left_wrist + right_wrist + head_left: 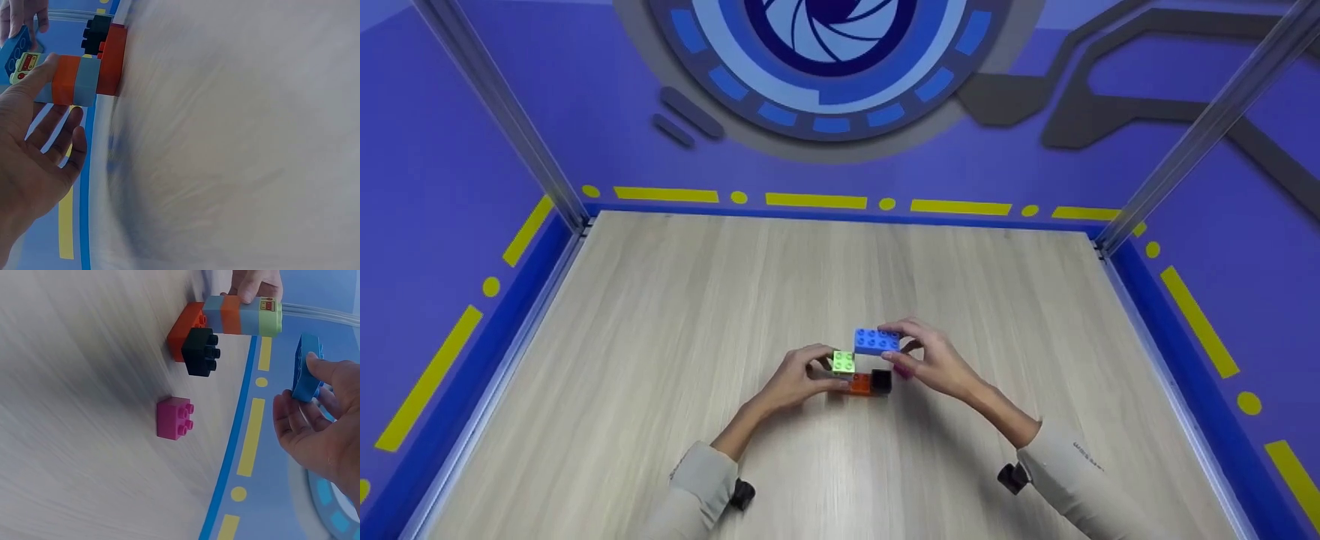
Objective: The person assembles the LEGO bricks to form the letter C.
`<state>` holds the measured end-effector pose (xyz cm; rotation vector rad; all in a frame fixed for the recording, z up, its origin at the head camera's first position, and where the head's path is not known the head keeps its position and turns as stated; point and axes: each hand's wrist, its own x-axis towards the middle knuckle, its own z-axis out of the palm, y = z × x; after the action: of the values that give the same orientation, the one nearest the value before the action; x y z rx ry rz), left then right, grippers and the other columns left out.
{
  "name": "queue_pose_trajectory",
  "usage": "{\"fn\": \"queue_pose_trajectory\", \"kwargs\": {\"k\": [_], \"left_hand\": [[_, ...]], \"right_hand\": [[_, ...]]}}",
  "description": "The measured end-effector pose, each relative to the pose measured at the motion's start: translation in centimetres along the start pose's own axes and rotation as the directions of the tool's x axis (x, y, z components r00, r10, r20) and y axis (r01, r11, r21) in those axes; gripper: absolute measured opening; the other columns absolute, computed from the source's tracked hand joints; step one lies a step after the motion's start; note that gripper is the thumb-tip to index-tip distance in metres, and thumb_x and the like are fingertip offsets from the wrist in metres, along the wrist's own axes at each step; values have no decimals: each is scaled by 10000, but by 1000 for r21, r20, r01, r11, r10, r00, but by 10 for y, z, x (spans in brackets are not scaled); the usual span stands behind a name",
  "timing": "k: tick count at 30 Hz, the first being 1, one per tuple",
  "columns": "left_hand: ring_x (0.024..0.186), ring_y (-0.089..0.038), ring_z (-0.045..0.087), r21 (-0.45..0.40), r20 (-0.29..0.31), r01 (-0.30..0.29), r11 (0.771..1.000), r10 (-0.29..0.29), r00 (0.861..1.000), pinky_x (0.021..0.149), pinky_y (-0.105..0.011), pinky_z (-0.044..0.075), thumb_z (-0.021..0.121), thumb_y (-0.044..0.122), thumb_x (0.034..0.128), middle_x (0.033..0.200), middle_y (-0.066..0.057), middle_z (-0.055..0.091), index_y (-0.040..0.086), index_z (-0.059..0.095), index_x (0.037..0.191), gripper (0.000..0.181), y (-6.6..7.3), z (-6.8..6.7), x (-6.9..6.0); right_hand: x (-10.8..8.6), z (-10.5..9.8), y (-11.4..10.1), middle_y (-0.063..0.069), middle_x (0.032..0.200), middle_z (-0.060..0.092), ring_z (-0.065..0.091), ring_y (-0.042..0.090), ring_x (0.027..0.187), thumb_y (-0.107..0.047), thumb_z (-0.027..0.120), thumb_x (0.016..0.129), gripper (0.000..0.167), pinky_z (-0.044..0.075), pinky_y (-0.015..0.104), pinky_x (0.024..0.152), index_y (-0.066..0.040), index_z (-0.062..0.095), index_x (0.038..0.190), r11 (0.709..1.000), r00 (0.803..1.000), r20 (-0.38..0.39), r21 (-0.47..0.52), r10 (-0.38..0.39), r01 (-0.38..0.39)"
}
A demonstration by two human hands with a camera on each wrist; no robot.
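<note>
A long red block (pixel 183 333) sat on the table (pixel 735 277), with a black block (pixel 881 381) and a block tower (pixel 232 315) on top. The left hand (pixel 796 375) pinched the tower. A pink block (pixel 172 419) sat under the right hand (pixel 937 365), whose fingers held a blue block (pixel 876 342) up. Behind was a wall (pixel 562 90).

Right hand (pixel 332 417) pinching a blue studded toy brick (pixel 305 370), left hand (pixel 260 283) holding a brick stack (pixel 230 314) — blue-grey, orange, blue-grey, pale green — rising from a red-orange base brick (pixel 181 331), black brick (pixel 197 353) sitting on that base, magenta brick (pixel 170 419) standing apart on the tabletop (pixel 84 455)
</note>
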<state>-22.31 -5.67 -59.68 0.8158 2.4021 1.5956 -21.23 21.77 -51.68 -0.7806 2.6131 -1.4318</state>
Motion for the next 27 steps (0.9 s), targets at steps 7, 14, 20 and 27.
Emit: {"fn": "queue_pose_trajectory", "kwargs": {"k": [7, 14, 20, 27], "left_hand": [[995, -305, 663, -27, 3, 19, 999, -19, 1000, 802, -296, 531, 839, 238, 851, 1067, -82, 725, 88, 715, 1207, 405, 0, -1, 0], [1001, -331, 671, -41, -5, 24, 999, -24, 1000, 831, -331, 550, 839, 217, 847, 1091, -102, 729, 75, 711, 1215, 414, 1, 1, 0], [978, -246, 660, -40, -9, 43, 998, -43, 999, 837, -327, 547, 840, 230, 845, 1093, -73, 733, 97, 718, 1201, 398, 1, 3, 0], [958, -219, 656, -38, -22, 46, 998, -47, 999, 833, -360, 554, 847, 237, 840, 1075, -70, 732, 115, 731, 1169, 370, 3, 3, 1]], "right_hand": [[-2, 9, 7, 114, 1243, 676, 655, 246, 1039, -124, 749, 927, 374, 587, 409, 876, -66, 665, 1287, 1000, 1000, 2, 26, -12, 12], [-6, 14, 7, 108, 1239, 677, 662, 249, 1007, -152, 777, 907, 401, 590, 381, 827, -85, 669, 1288, 1000, 1000, 22, 21, -1, 0], [-5, 16, 10, 90, 1207, 706, 652, 184, 970, -190, 790, 901, 378, 587, 436, 796, -103, 701, 1258, 999, 998, 31, -16, -46, 46], [0, 14, 10, 107, 1133, 724, 640, 163, 911, -110, 802, 880, 361, 576, 480, 767, -69, 727, 1231, 995, 994, 55, -33, -93, 95]]}}
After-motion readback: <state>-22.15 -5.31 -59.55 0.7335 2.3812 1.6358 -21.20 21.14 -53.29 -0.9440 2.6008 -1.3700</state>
